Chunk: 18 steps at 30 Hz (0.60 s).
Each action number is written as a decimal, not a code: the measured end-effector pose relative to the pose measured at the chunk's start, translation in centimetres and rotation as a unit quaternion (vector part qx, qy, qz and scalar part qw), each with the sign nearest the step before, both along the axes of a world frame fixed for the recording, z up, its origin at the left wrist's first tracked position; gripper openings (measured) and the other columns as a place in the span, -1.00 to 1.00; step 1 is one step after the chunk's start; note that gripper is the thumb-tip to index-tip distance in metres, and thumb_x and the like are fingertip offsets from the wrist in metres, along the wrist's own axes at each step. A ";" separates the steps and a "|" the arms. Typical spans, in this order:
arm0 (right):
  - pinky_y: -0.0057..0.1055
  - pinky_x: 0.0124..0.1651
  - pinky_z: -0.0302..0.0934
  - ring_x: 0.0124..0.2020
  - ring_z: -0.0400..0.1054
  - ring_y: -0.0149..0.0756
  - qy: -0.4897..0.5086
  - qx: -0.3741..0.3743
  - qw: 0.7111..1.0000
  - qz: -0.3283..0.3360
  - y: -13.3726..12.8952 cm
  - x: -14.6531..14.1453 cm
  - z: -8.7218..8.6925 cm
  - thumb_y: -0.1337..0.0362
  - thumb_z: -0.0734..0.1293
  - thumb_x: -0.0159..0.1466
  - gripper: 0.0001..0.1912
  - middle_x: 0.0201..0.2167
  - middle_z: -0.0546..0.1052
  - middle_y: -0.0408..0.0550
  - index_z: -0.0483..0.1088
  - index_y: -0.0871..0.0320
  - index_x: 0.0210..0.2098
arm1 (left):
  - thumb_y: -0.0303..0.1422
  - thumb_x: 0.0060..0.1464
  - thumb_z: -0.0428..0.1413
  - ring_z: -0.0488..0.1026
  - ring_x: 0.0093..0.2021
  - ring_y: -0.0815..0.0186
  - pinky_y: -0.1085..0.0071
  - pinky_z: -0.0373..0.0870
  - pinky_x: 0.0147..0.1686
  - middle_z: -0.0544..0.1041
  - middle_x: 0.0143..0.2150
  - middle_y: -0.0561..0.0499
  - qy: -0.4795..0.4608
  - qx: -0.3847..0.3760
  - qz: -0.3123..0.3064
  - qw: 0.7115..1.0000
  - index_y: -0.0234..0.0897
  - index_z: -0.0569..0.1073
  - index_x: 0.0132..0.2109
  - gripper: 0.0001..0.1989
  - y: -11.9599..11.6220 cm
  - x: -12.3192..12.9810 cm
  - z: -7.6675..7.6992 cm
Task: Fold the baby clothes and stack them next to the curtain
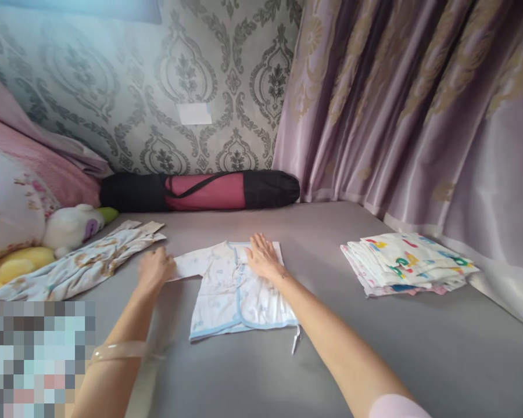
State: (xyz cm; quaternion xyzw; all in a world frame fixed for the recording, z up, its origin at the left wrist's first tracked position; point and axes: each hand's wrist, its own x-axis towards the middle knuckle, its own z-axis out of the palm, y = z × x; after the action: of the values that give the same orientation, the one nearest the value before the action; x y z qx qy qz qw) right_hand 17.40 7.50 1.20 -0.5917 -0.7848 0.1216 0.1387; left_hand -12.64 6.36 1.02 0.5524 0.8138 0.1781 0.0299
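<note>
A small white baby shirt [220, 302] with blue trim lies flat on the grey sheet, its front upward and a white tie hanging off the lower right corner. My left hand [156, 268] has its fingers closed at the cuff of the sleeve that stretches out to the left. On the shirt's upper right part, my right hand [262, 255] rests flat with its fingers stretched out. The right sleeve is partly hidden under that hand and looks folded in, though I cannot tell exactly how.
A stack of folded patterned cloths [409, 264] lies on the right of the grey sheet [322, 348]. To the left are crumpled printed clothes [91, 255] and plush toys [72, 226]. A black and red rolled bag [204, 191] lies along the wall, beside the purple curtain [375, 116].
</note>
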 end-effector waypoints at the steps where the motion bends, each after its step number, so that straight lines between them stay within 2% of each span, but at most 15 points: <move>1: -0.11 0.37 -0.36 0.40 -0.28 -0.15 0.004 0.009 1.000 0.025 -0.1 -1.1 -0.2 0.16 -0.02 0.41 -0.41 0.38 -0.02 0.17 0.03 0.35 0.33 | -0.23 0.12 -0.06 0.39 0.06 -0.21 -0.01 0.35 -0.06 0.44 0.01 -0.47 0.016 -0.023 0.035 0.999 -0.45 0.46 -0.03 -0.57 -0.4 -1.3 -0.2; 3: -0.12 0.38 -0.36 0.40 -0.25 -0.15 0.015 0.019 0.997 0.075 -0.2 -3.4 -0.6 0.16 0.00 0.40 -0.42 0.37 0.02 0.17 0.04 0.35 0.32 | -0.13 0.09 -0.04 0.39 0.04 -0.25 0.03 0.38 -0.11 0.44 -0.01 -0.51 0.036 -0.066 0.067 0.995 -0.47 0.47 -0.08 -0.53 -0.7 -3.3 -0.6; 5: -0.14 0.38 -0.34 0.39 -0.22 -0.13 0.026 0.019 0.993 0.112 -0.2 -5.7 -0.8 0.15 0.01 0.40 -0.41 0.36 0.05 0.18 0.04 0.37 0.32 | -0.07 0.03 -0.01 0.41 0.01 -0.25 0.07 0.39 -0.17 0.47 -0.06 -0.47 0.039 -0.088 0.059 0.994 -0.44 0.48 -0.15 -0.51 -0.5 -4.3 -0.8; 9: -0.15 0.38 -0.29 0.39 -0.21 -0.09 0.043 0.007 0.990 0.135 -0.2 -9.4 -1.0 0.14 0.02 0.40 -0.39 0.35 0.04 0.24 0.06 0.45 0.30 | -0.10 -0.10 0.07 0.49 -0.16 -0.10 0.21 0.40 -0.32 0.54 -0.31 -0.24 -0.026 -0.080 0.057 0.995 -0.31 0.44 -0.35 -0.67 0.5 -4.6 -0.6; 13: -0.13 0.37 -0.26 0.39 -0.20 -0.06 0.065 0.001 0.991 0.120 -0.3 -10.9 -1.6 0.10 0.00 0.40 -0.35 0.35 0.03 0.27 0.03 0.48 0.30 | -0.17 -0.16 0.10 0.41 -0.48 0.19 0.44 0.23 -0.54 0.39 -0.62 0.03 -0.157 -0.083 0.030 0.984 -0.23 0.35 -0.51 -0.78 0.6 -5.0 -0.5; 15: -0.11 0.37 -0.27 0.39 -0.22 -0.04 0.070 -0.010 0.992 0.107 -0.5 -11.0 -2.0 0.06 -0.01 0.40 -0.31 0.36 0.00 0.29 -0.01 0.50 0.32 | -0.19 -0.14 0.09 0.32 -0.53 0.31 0.51 0.14 -0.58 0.31 -0.68 0.12 -0.198 -0.065 0.015 0.978 -0.24 0.34 -0.51 -0.79 0.4 -5.3 -0.4; 18: -0.11 0.38 -0.33 0.40 -0.29 -0.04 0.067 -0.016 0.993 0.098 -0.7 -11.0 -2.5 0.03 -0.02 0.39 -0.26 0.37 -0.07 0.29 -0.07 0.53 0.33 | -0.18 -0.11 0.08 0.24 -0.55 0.39 0.57 0.08 -0.60 0.26 -0.68 0.17 -0.249 -0.012 0.049 0.967 -0.25 0.35 -0.45 -0.78 0.0 -5.4 0.2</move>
State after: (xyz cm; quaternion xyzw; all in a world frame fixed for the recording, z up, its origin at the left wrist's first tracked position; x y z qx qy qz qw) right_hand 6.41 6.82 -1.27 -0.5046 -0.8259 0.1862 0.1691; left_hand -18.03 6.39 1.23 0.4497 0.8087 0.3015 0.2300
